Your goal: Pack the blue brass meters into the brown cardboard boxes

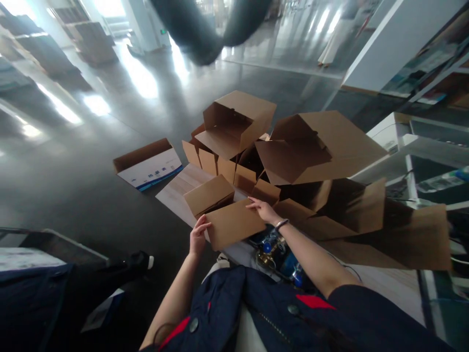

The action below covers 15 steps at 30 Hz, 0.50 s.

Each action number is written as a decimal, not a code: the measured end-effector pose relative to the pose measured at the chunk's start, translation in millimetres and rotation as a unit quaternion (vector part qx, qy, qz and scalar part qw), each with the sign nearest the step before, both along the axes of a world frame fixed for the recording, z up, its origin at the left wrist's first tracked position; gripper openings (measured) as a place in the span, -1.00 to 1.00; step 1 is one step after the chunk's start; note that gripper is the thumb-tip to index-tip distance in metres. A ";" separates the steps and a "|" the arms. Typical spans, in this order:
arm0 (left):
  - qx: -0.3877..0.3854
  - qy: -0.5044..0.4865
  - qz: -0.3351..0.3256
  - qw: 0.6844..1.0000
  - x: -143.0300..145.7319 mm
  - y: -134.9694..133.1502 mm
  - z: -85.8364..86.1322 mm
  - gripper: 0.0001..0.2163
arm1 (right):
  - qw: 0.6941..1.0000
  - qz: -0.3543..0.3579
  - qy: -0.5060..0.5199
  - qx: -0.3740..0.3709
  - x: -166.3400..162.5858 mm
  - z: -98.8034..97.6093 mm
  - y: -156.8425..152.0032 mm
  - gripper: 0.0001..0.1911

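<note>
A plain brown cardboard piece (236,225) is held tilted over the near edge of the table; whether it is a flattened box or a single panel, I cannot tell. My left hand (198,235) pinches its left edge, thumb and fingers on the corner. At the upper right edge, my right hand (263,210) grips it, with fingers lying over the face. Just beyond it stands a small brown carton (208,193), close to the cardboard's top edge. Below my right wrist lie several blue-capped brass fittings (269,249), partly covered by my forearm.
Large open cartons (234,122) and another open carton (318,146) crowd the table's far side, behind a row of upright dividers (218,166). Open box flaps (414,234) spread to the right. A white printed box (152,168) is at the left. Shelving (410,171) borders the right.
</note>
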<state>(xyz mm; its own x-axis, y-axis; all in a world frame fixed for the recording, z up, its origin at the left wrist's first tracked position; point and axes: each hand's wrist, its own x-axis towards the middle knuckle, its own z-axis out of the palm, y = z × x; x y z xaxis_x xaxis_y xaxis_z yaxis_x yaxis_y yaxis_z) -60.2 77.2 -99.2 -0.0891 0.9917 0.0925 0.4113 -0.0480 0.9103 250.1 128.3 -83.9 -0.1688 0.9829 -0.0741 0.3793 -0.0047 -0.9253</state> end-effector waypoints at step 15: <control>-0.098 0.535 -0.166 0.823 80.1 -3.7 45.2 -0.27 | 0.864 0.276 -0.388 0.162 -56.6 29.0 -11.7 0.12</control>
